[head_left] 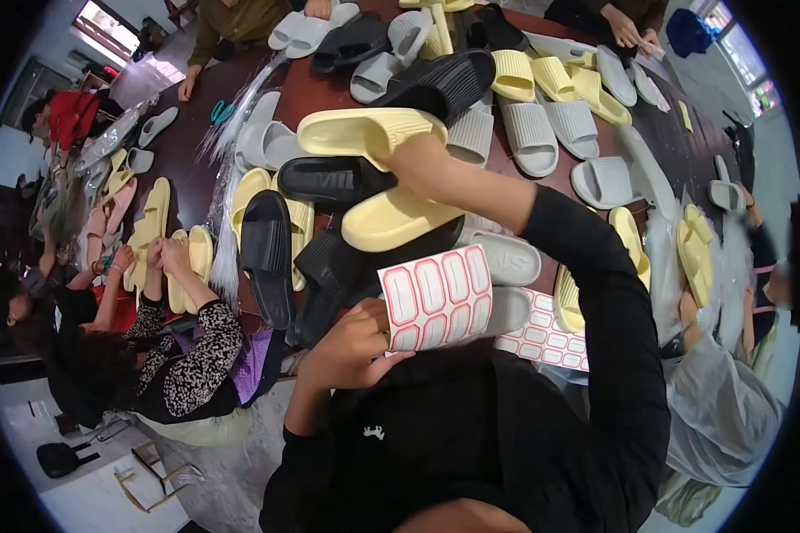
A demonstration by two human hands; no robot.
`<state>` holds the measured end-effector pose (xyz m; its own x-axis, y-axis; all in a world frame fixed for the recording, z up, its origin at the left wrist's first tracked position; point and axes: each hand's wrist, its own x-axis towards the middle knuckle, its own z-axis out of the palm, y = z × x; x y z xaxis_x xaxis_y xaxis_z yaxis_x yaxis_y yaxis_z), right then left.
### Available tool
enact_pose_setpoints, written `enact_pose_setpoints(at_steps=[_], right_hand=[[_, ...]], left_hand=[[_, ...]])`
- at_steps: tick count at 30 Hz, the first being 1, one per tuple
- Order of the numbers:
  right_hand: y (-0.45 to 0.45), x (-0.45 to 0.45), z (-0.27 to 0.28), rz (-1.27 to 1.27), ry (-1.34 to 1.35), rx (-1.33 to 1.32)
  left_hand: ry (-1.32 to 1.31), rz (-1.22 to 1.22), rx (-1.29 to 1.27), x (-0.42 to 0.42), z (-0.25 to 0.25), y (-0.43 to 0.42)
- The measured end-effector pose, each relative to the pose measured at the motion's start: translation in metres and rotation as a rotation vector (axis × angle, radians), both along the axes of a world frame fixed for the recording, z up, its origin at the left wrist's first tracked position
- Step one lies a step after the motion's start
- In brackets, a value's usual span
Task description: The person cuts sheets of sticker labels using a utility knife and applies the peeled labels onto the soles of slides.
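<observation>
My left hand holds a sheet of white labels with red borders by its left edge, thumb in front. The sheet curves upward over my lap. My right hand is closed at the near side of a yellow slipper, by its strap; the fingertips are hidden. Just below that hand lies another yellow slipper. A black slipper sits between the two. Partly behind the held sheet is a grey slipper. A second label sheet lies near the table edge.
Slippers in grey, black and yellow cover much of the dark red table. Clear plastic bags lie left of the pile, near teal scissors. Co-workers sit on both sides and across; one at left has hands on yellow slippers.
</observation>
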<state>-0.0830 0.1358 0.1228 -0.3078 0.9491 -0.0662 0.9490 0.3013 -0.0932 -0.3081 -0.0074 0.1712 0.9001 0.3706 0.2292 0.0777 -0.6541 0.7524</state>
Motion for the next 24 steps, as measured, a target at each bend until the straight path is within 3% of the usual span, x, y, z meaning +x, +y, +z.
enact_pose_setpoints(at_steps=[3, 4, 9, 11, 12, 14, 16, 18, 19, 20, 22, 24], right_hand=[[0.036, -0.027, -0.030, -0.112, -0.566, -0.332], [0.037, -0.025, -0.033, -0.112, -0.571, -0.330], [-0.017, 0.042, -0.024, 0.039, -0.009, 0.183], [-0.074, 0.058, 0.026, -0.227, 0.173, 0.250], [-0.084, 0.067, 0.012, -0.243, 0.149, 0.248], [-0.111, 0.094, -0.062, -0.558, 1.073, 0.482], [-0.146, 0.113, -0.102, -0.750, 1.514, 0.630], [-0.158, 0.110, -0.120, -0.969, 1.309, 0.917], [-0.164, 0.108, -0.123, -0.998, 1.293, 0.931], [-0.166, 0.102, -0.122, -1.017, 1.267, 0.895], [-0.172, 0.101, -0.126, -1.054, 1.246, 0.862], [-0.174, 0.103, -0.134, -1.062, 1.300, 0.866]], left_hand=[[-0.046, 0.023, 0.050, 0.003, 0.007, 0.002], [-0.051, 0.024, 0.051, 0.000, 0.008, 0.002], [-0.098, 0.041, -0.022, -0.027, 0.004, 0.005], [-0.151, 0.076, -0.105, -0.040, -0.003, 0.005], [-0.130, 0.110, -0.175, -0.049, -0.005, 0.004], [-0.112, 0.232, -0.315, -0.066, -0.010, 0.003], [-0.167, 0.393, -0.455, -0.077, -0.015, 0.008], [-0.383, 0.499, -0.565, -0.087, -0.045, 0.026], [-0.542, 0.537, -0.603, -0.092, -0.071, 0.034], [-0.528, 0.516, -0.612, -0.081, -0.071, 0.039], [-0.842, -0.070, -0.885, -0.046, -0.068, 0.063], [-0.972, -0.362, -1.019, -0.025, -0.062, 0.070]])
